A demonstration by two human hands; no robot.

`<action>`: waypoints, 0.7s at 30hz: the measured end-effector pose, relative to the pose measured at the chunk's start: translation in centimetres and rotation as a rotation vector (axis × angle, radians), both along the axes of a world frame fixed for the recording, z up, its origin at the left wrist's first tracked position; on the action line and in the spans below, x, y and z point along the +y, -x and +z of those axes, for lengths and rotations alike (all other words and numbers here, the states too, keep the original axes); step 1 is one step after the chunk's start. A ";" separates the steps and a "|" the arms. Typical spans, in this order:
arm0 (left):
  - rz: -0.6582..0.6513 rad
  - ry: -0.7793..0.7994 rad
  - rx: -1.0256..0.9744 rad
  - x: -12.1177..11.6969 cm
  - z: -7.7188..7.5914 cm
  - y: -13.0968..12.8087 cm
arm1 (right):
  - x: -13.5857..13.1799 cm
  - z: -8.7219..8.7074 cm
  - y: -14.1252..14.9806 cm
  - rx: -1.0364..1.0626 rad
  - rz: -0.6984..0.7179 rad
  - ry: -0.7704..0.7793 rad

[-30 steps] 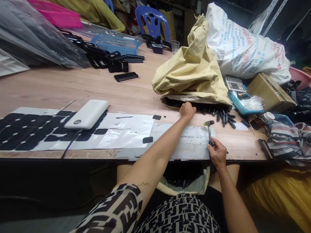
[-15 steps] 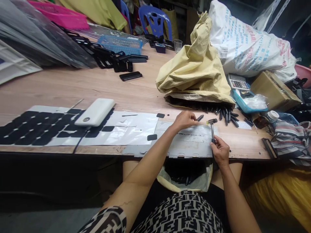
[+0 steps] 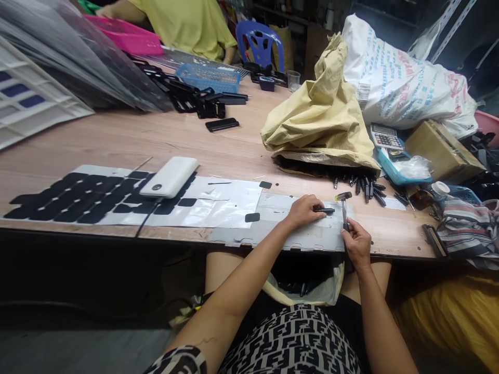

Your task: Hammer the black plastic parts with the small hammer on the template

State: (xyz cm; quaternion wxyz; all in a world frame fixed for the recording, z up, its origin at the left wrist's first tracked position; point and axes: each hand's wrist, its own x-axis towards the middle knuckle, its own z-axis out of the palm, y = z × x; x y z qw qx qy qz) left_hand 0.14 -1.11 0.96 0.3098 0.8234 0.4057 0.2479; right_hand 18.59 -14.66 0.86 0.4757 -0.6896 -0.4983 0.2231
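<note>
My left hand (image 3: 305, 211) pinches a small black pen-shaped piece (image 3: 324, 210) and holds it low over the grey board (image 3: 268, 228) at the table's front edge. My right hand (image 3: 357, 241) grips the dark handle of a small hammer (image 3: 344, 208), its yellow and black head raised at the board's right side. Behind the hands, several similar black pieces (image 3: 368, 189) spill from the mouth of a yellow woven sack (image 3: 323, 119). An open bag (image 3: 307, 291) with dark pieces inside hangs below the table edge, between my legs.
To the left, a white power bank (image 3: 170, 176) with a cable lies on a sheet of black stickers (image 3: 74, 197). A calculator (image 3: 385, 136), a blue tray (image 3: 401, 169) and a cardboard box (image 3: 442, 145) stand at right. Across the table is a person in a yellow shirt (image 3: 183, 26).
My left hand has lowered the black piece toward the board, turning it level. The hammer stays raised in my right hand. The view has shifted left, showing more of the person across.
</note>
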 end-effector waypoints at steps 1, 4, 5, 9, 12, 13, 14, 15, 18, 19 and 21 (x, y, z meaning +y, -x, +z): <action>0.009 0.014 -0.029 0.1 -0.3 0.0 | 0.0 0.1 -0.1 0.023 0.005 0.000; 0.023 0.037 -0.083 0.3 -0.7 0.0 | -0.2 0.4 -0.2 0.096 0.037 0.001; 0.026 0.039 -0.088 0.4 -0.7 0.0 | -0.4 0.6 -0.2 0.107 0.049 0.001; 0.030 0.044 -0.093 0.4 -0.6 -0.1 | -1.3 1.8 0.1 0.048 0.079 -0.017; 0.032 0.061 -0.101 0.5 -0.5 -0.1 | -2.0 2.6 0.5 -0.066 0.094 -0.050; 0.031 0.066 -0.102 0.5 -0.5 -0.1 | -2.2 2.7 0.5 -0.106 0.099 -0.056; 0.030 0.069 -0.100 0.5 -0.5 -0.1 | -2.3 2.7 0.5 -0.139 0.109 -0.056; 0.030 0.070 -0.097 0.5 -0.5 -0.1 | -2.4 2.5 0.5 -0.162 0.117 -0.050; 0.033 0.064 -0.084 0.5 -0.4 -0.1 | -2.4 2.0 0.2 -0.166 0.130 -0.012; 0.034 0.063 -0.079 0.5 -0.4 -0.1 | -2.4 1.9 0.2 -0.150 0.127 -0.007; 0.032 0.059 -0.077 0.4 -0.3 -0.1 | -2.3 1.9 0.3 -0.115 0.113 -0.018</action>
